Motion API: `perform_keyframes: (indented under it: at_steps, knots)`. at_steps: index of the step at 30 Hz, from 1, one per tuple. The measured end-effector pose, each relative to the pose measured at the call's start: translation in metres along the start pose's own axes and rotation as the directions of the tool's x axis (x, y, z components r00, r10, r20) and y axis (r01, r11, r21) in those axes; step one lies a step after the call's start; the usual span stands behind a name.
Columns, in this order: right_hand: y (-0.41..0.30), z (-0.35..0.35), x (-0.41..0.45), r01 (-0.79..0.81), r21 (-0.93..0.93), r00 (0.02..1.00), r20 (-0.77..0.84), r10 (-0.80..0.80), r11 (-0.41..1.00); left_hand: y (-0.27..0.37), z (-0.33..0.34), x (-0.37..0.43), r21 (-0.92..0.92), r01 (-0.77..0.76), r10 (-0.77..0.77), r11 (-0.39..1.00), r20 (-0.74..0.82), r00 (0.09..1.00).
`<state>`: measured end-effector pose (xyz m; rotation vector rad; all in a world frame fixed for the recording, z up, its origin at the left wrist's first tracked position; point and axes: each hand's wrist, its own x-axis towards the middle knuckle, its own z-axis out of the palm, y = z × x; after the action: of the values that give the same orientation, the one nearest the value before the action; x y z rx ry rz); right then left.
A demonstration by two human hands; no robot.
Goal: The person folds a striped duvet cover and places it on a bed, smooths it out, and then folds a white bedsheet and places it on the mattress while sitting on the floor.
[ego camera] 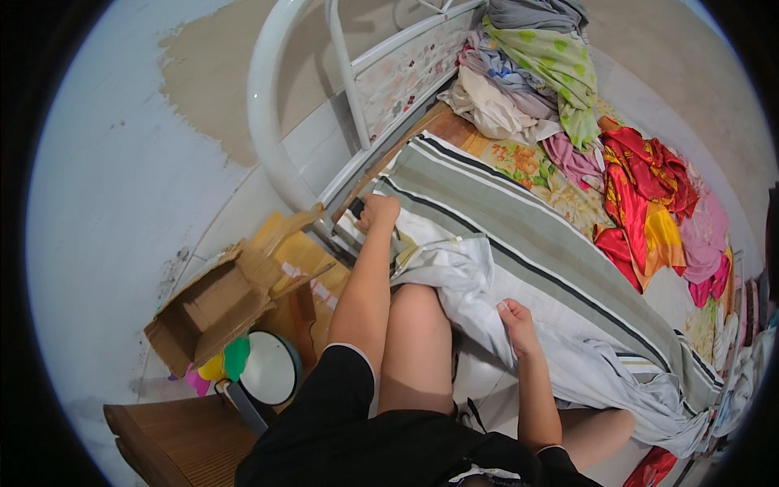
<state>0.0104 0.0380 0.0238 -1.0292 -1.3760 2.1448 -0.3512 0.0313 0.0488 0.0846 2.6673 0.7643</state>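
Note:
A long striped cloth in grey-green, black and white, probably a sheet, lies folded along the near side of the bed. My left hand is closed on the cloth's left end, close to the foot of the white metal bed frame. Further right, my right hand pinches the white part of the cloth, which hangs loosely over the near bed edge. Beside my left knee the pale fabric is bunched and turned back, showing its underside. The fingertips of my left hand are partly hidden.
White bed rails rise at the upper left. Heaped clothes and red satin fabric lie on the floral mattress cover. To my left are an open cardboard box, a white basin and a wooden chair.

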Motion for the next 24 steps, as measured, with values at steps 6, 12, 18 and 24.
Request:
perform_keyframes:
  at_steps: [6, 12, 18, 24]
  knots:
    - [-0.023, 0.009, -0.007, 0.159, -0.048, 0.982, -0.094, -0.163, 0.986, -0.013, -0.022, -0.013, -0.047, -0.254, 0.221, 0.966, -0.361, 0.906]
    - [-0.045, 0.047, 0.002, 0.141, -0.080, 0.980, 0.149, -0.128, 0.987, -0.032, -0.041, 0.027, 0.098, -0.292, 0.287, 0.952, -0.626, 0.725]
    - [0.006, 0.031, 0.020, -0.126, 0.073, 0.978, 0.178, 0.112, 0.989, -0.020, -0.014, -0.018, 0.437, -0.241, 0.462, 0.867, -0.518, 0.720]
    - [0.025, 0.014, 0.033, -0.088, -0.026, 0.975, 0.204, 0.091, 0.996, 0.032, 0.046, -0.166, -0.438, -0.758, 0.875, 0.483, 0.280, 0.396]
